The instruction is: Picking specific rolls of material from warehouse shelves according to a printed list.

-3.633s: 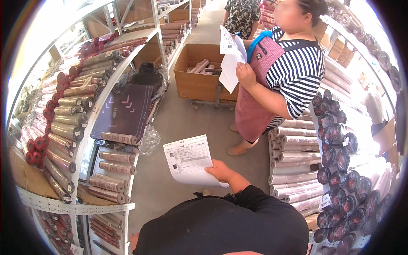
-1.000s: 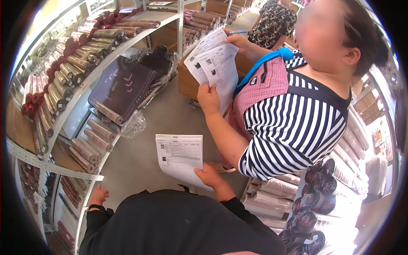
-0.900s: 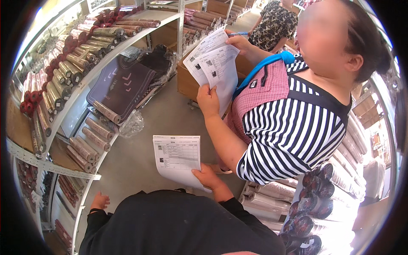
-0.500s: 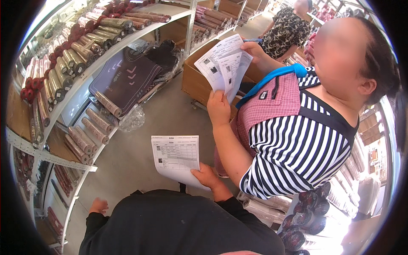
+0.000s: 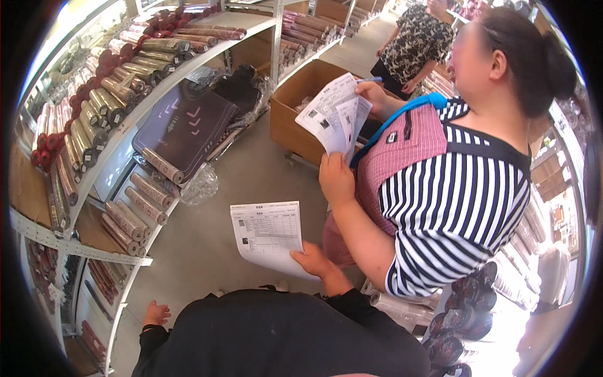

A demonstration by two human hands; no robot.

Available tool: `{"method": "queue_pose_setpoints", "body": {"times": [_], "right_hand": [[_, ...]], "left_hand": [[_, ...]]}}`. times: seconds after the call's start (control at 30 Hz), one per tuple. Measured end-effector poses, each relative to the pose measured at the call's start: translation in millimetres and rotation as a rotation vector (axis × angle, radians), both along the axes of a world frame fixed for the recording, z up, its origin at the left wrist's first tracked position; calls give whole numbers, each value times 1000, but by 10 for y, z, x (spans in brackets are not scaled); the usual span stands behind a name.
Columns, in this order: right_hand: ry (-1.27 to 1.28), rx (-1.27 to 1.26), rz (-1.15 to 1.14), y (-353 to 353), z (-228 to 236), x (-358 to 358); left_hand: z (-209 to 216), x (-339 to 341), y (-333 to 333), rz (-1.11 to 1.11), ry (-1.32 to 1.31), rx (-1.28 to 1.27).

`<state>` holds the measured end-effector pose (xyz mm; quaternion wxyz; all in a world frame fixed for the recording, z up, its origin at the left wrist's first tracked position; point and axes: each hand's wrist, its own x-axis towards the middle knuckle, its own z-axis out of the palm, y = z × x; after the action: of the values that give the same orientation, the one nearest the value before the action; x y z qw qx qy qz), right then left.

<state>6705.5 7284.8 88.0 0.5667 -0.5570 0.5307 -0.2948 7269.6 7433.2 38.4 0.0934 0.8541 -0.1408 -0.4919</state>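
My right hand (image 5: 314, 259) pinches the right edge of a few white printed sheets (image 5: 267, 235) with tables and small pictures on them; their lower edge curls. My left hand (image 5: 157, 313) hangs low at my side near the shelving, its fingers apart and nothing in it. Close on my right stands a person in a striped top and pink checked apron (image 5: 408, 157). That person's hands hold other printed sheets (image 5: 336, 116), bent over each other, and a blue pen (image 5: 369, 80) at the upper hand.
White metal shelves (image 5: 182, 60) on the left carry many wrapped rolls (image 5: 135, 217). A dark mat (image 5: 188, 116) lies by clear plastic film (image 5: 201, 182). Beyond stands an open cardboard box (image 5: 295, 135). Another person (image 5: 418, 41) stands farther back. Dark-ended rolls (image 5: 461, 314) lie at lower right.
The person beside me has turned the head away to the far side and lowered the sheets a little. The person behind shows more fully. My right hand keeps hold of its sheets.
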Motion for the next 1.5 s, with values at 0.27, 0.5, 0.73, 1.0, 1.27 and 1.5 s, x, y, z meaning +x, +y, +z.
{"method": "queue_pose_setpoints", "body": {"times": [0.27, 0.5, 0.73, 1.0, 1.27, 1.5], "right_hand": [[-41, 43, 19, 104, 35, 106], [-26, 18, 47, 109, -10, 145], [87, -3, 53, 44, 75, 250], [88, -35, 37, 25, 109, 302], [64, -47, -4, 13, 160, 342], [83, -68, -7, 10, 204, 361]], "left_hand": [[-297, 171, 233, 55, 35, -30], [147, -180, 189, -46, -34, -18], [-297, 160, 773, -861, -266, 124], [-833, 650, 880, -1085, -417, -105], [-164, 198, 272, -170, 72, -147], [-304, 286, 227, 64, 33, -100]]}}
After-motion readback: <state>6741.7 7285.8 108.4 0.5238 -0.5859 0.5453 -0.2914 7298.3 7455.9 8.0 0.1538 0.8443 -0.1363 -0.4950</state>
